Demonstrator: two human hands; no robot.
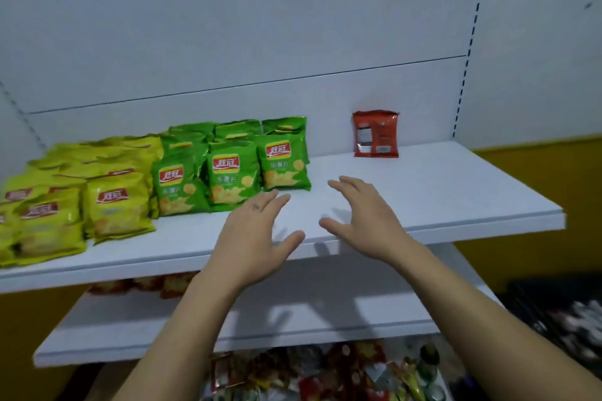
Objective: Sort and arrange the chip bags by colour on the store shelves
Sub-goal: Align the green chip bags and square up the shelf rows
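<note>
Several yellow chip bags (114, 205) stand packed at the left of the white upper shelf (439, 185). Right beside them stand rows of green chip bags (229, 177). A single red chip bag (376, 134) leans upright against the back wall, far right, its back side facing me. My left hand (257, 238) hovers over the shelf's front edge just right of the green bags, fingers spread and holding nothing. My right hand (361, 218) is held beside it, palm turned inward, also empty. Red bags (169, 285) show partly on the lower shelf (146, 332).
A heap of mixed snack packets (325, 374) lies below the lower shelf. A dark crate (560, 312) with packets sits at the right, by a yellow wall. Bare shelf surface runs between the green bags and the red bag.
</note>
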